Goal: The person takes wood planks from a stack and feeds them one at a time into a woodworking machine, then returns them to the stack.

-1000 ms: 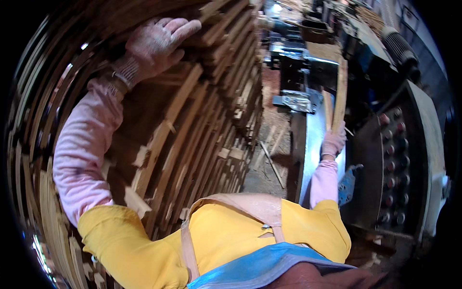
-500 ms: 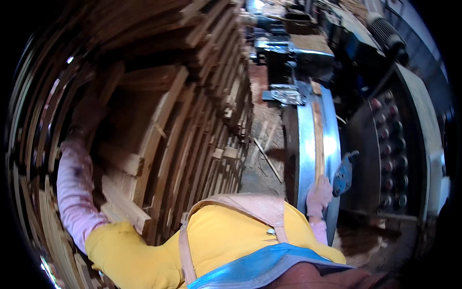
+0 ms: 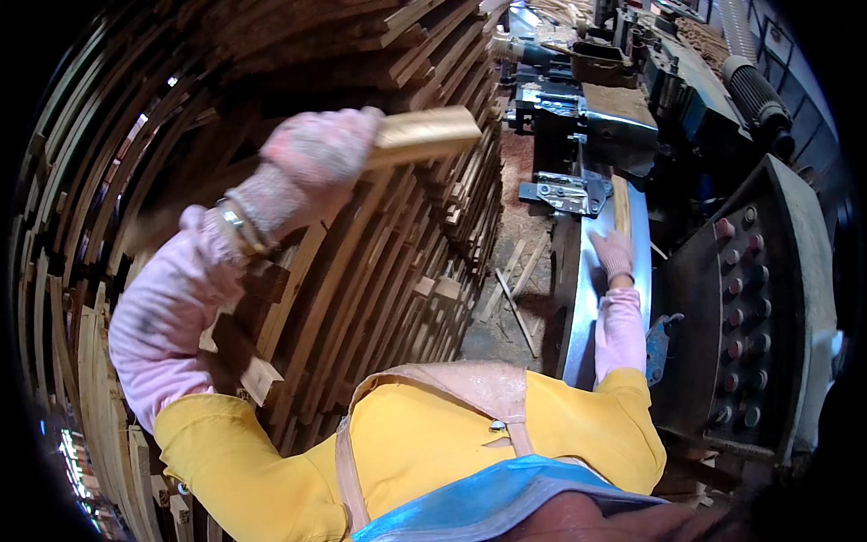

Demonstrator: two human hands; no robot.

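Note:
My left hand (image 3: 316, 149), in a pink glove, grips one end of a short pale wooden strip (image 3: 429, 134) and holds it up in front of a tall stack of wooden strips (image 3: 361, 262). My right hand (image 3: 614, 255), also gloved, lies flat with fingers spread on the shiny metal feed table (image 3: 582, 307) of a woodworking machine. A narrow wooden strip (image 3: 621, 203) lies on that table just beyond its fingertips, pointing into the machine's feed head (image 3: 564, 191).
A grey control panel with several red round buttons (image 3: 745, 298) stands to the right of the feed table. Sawdust and loose wood offcuts (image 3: 510, 289) cover the floor between stack and machine. More machine parts (image 3: 632, 81) fill the upper right.
My left hand came out of the stack with a wooden strip in it. My right hand slid forward along the metal table toward the feed head.

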